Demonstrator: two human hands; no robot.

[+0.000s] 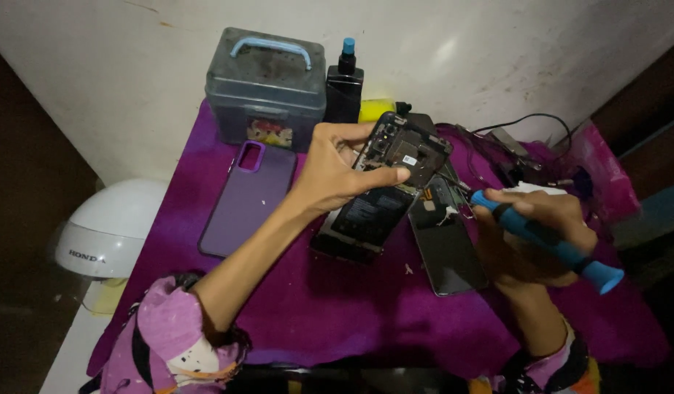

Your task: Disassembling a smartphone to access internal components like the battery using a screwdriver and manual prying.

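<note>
1 opened phone (384, 186), back removed, tilted up off the purple cloth (351, 306); left hand (337, 171) clasps its upper end, thumb across the circuitry, fingertips hidden behind. Right hand (537, 241) wrapped closed around 1 blue screwdriver (545, 241); tip toward the phone's edge, contact unclear. 1 dark back panel (446, 237) beneath that tip. 1 purple case (249, 197) beyond the left wrist.

The left hand (337, 171) covers the upper left part of the opened phone (384, 186), and its lower end is lost in shadow. The screwdriver (545, 237) tip is too small to make out. Cables (526, 120) at the surface's far right corner blur together. The white helmet (107, 230) is partly hidden by the surface's left edge.
</note>
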